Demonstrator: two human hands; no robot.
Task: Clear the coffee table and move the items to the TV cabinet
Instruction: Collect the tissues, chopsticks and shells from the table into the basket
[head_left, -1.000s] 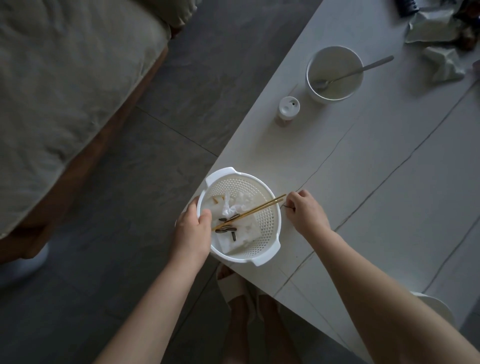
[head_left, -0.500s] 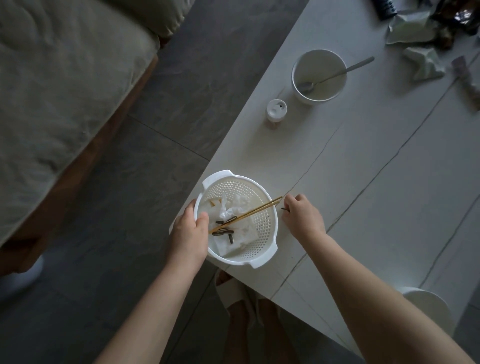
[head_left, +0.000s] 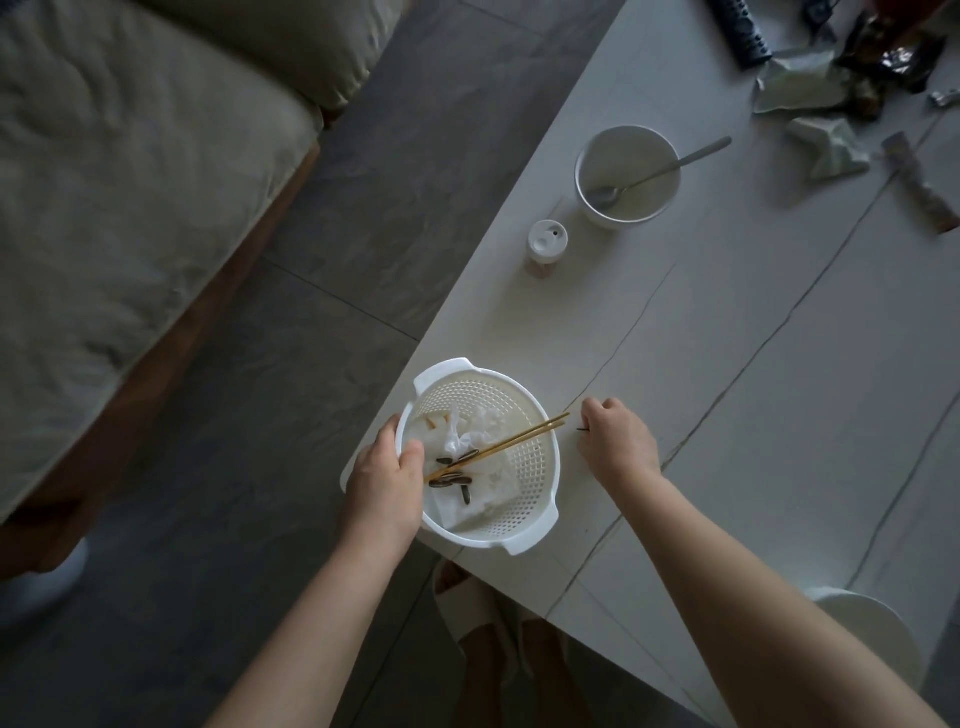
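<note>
Pale, dark-veined tabletop (head_left: 727, 364) carried a white perforated basket (head_left: 524, 499) holding tissue, seeds and sticks. Left hand (head_left: 384, 483) gripped its rim; just right of it, right hand (head_left: 618, 441) pinched a tiny dark scrap (head_left: 582, 429).

My tabletop (head_left: 779, 364): matt pale stone look, thin dark veins. Basket (head_left: 524, 431): white perforated plastic, smooth. Chopsticks (head_left: 498, 446): light wood. Tissue (head_left: 467, 436): crumpled paper. Bowl (head_left: 627, 176): glossy white ceramic; spoon (head_left: 660, 171): shiny metal. Sofa (head_left: 130, 156): rumpled cloth. Floor (head_left: 311, 312): matt grey tile.

white perforated basket (head_left: 524, 415) | white bowl (head_left: 627, 213) | grey-veined pale table (head_left: 753, 364)
</note>
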